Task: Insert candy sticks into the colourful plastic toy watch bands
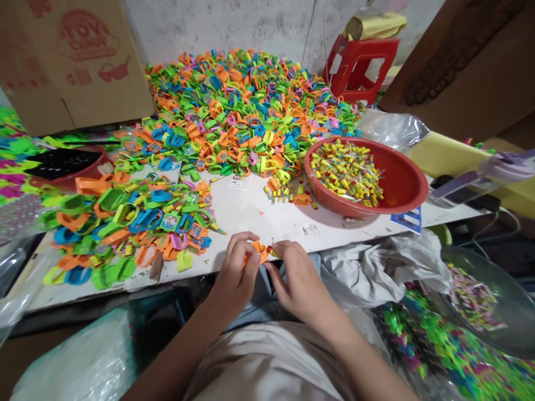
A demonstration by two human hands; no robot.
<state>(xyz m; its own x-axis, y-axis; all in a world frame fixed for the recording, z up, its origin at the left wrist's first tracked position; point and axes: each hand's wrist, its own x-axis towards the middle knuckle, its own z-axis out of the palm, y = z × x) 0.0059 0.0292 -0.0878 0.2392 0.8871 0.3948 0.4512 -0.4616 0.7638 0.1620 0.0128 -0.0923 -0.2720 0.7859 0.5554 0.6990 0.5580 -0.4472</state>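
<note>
Close to my body, just over the table's front edge, my left hand [239,266] is closed around an orange plastic toy watch [259,253]. Facing it, my right hand [295,273] pinches a small yellow-and-red wrapped candy [271,252] against the watch's right side. Fingers cover much of both pieces, so I cannot tell how far the candy sits inside. Left of my hands lies a pile of toy watches [137,220] in orange, green and blue, with some candies among them. A red basin [403,178] at the right holds many wrapped candies [346,172].
A large heap of toy watches [238,111] covers the table [242,209] back to the wall. Cardboard boxes [79,67] stand at both sides. A red stool [363,67] is behind the basin. At lower right are a crumpled white bag [376,267] and a clear bowl [497,278].
</note>
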